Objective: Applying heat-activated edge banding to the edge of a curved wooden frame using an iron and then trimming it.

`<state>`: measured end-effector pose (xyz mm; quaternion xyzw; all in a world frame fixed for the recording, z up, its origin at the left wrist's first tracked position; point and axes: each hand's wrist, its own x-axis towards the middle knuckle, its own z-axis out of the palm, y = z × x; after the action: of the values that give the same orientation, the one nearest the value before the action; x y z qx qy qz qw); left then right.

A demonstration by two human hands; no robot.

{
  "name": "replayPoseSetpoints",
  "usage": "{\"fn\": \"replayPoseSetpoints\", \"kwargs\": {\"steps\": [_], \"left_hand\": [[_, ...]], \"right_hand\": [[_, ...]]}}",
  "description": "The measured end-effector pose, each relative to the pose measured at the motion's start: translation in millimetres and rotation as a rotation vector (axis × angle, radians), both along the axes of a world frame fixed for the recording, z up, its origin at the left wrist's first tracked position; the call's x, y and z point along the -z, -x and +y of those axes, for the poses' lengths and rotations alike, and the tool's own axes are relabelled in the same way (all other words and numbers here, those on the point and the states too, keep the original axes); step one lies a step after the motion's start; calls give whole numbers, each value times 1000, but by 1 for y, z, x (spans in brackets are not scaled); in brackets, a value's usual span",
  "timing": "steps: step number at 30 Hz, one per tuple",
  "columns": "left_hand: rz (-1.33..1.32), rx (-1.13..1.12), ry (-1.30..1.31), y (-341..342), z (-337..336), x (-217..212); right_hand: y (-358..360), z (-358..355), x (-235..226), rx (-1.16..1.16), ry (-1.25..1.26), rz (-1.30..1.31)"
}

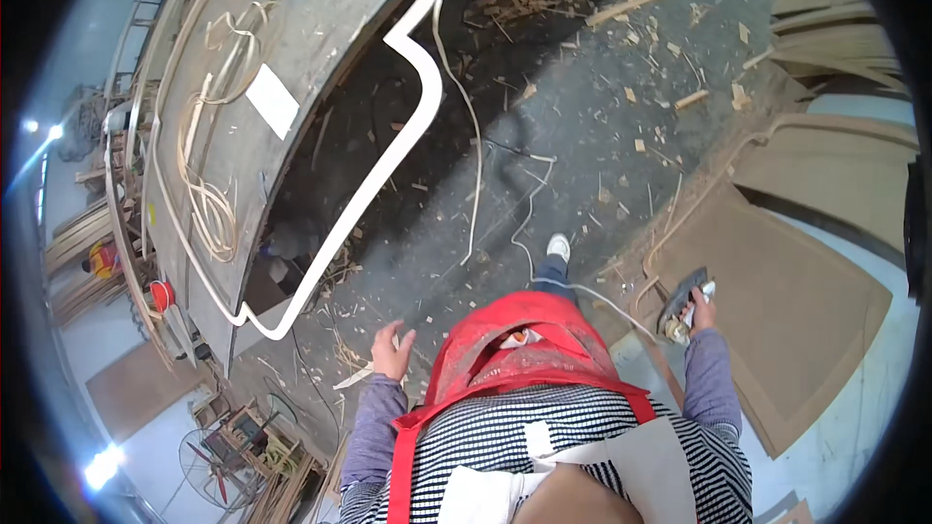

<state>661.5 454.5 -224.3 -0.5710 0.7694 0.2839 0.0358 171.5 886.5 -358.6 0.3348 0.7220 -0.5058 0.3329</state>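
My left hand (391, 351) hangs beside the red apron (519, 340), its fingers apart and nothing in it. My right hand (701, 314) is out to the right, closed around what looks like an electric iron (687, 297) with a dark sole. A pale cord (607, 301) runs from near the iron past my foot onto the floor. Ahead on the left, a large pale bent frame (354, 204) lies on the workbench (320, 24) and juts past its edge. A thin strip (476, 155) dangles from the frame toward the floor.
Coiled thin strips (209, 218) and a white sheet (273, 102) lie on the bench. Brown panels (777, 301) are at right, below stacked curved boards (835, 24). Wood scraps (636, 92) litter the floor. A fan (216, 466) stands at lower left.
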Motion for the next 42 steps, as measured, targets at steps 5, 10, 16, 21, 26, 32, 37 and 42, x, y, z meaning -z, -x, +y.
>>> {"fn": "replayPoseSetpoints", "kwargs": {"steps": [5,10,16,21,26,32,37,42], "left_hand": [[-56,-95,-74,-12,13,7],[37,-365,-172,-33,23,28],[211,-343,-212,29,-19,52],[410,-198,-192,138,-82,21],[577,-53,-159,245,-146,-16],[785,-62,-259,391,-195,-13],[814,-463,-230,501,-226,23],[829,-990,-155,561,-239,75]], "right_hand": [[36,-34,18,-110,-20,-61],[89,-115,7,-399,-92,-111],[187,-241,-39,-980,-109,49],[279,-368,-118,-1724,-706,816],[371,-499,-199,-1479,-354,963],[458,-688,-275,-1170,329,690],[488,-868,-246,-1023,734,517],[488,-1007,-186,-858,795,565]]}}
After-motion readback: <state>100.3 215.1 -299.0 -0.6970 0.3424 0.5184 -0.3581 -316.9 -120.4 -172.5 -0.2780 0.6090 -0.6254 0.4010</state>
